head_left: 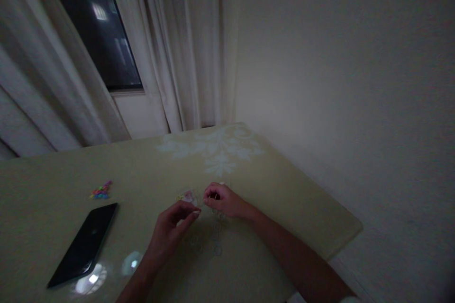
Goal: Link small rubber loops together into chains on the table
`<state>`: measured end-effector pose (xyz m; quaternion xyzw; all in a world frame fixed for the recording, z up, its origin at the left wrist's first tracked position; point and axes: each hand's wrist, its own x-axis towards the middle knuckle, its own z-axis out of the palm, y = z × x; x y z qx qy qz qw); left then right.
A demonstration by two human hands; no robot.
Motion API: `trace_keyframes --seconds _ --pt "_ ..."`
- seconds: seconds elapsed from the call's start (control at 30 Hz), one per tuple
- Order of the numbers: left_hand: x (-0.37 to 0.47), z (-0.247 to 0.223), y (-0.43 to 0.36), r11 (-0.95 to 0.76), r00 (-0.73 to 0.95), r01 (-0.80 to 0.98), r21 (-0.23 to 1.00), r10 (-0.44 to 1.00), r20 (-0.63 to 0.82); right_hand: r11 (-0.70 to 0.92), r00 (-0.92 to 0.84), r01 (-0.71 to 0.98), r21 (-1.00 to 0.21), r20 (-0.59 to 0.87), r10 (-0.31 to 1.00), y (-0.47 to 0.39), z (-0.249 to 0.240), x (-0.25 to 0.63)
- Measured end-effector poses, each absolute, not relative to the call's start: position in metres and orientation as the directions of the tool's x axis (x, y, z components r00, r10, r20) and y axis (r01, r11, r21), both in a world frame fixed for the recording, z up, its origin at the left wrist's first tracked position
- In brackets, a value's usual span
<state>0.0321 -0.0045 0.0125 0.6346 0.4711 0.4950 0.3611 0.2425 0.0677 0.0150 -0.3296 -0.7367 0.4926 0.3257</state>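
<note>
My left hand (172,227) is over the table with thumb and forefinger brought together in a pinch; whatever lies between the tips is too small and dim to name. Just to its right, my right hand (223,200) has its fingers curled closed, and I cannot make out what they hold. A narrow gap separates the two sets of fingertips. Several small pale rings (217,250) lie on the table below and between the hands. Behind the left fingers sits a small clear packet (189,196) with pink and yellow bits, partly hidden.
A black tablet or large phone (85,244) lies to the left. Beyond it is a little pile of small colourful pieces (101,191). The pale table (142,170) has a white floral pattern and meets a wall (337,104) on the right; curtains (185,47) hang behind.
</note>
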Motion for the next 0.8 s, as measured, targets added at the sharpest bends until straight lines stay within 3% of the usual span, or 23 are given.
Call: trace_keyframes --seconds 0.17,0.33,0.47,0.53,0.63,0.8 --pt "0.036 0.013 -0.006 -0.404 0.021 0.226 0.887 0.912 0.41 0.153 -0.644 -0.043 -0.987 0.144 0.751 0.063 0.015 0.238" --pt "0.038 0.012 -0.007 -0.367 -0.006 0.233 0.9 0.925 0.379 0.088 -0.663 -0.111 -0.99 0.14 0.736 0.056 0.019 0.236" --pt "0.037 0.014 -0.007 -0.479 0.015 0.232 0.847 0.872 0.489 0.045 -0.662 -0.157 -0.987 0.139 0.737 0.058 0.019 0.235" --pt "0.037 0.017 -0.007 -0.477 -0.034 0.235 0.847 0.867 0.498 0.093 -0.614 -0.125 -0.988 0.15 0.775 0.059 0.017 0.234" --pt "0.035 0.022 -0.008 -0.383 -0.146 0.206 0.9 0.898 0.415 0.273 -0.52 0.094 -0.957 0.186 0.833 0.054 0.013 0.228" --pt "0.032 0.027 -0.009 -0.296 -0.249 0.122 0.947 0.915 0.318 0.568 -0.622 0.332 -0.753 0.279 0.732 0.031 0.007 0.208"
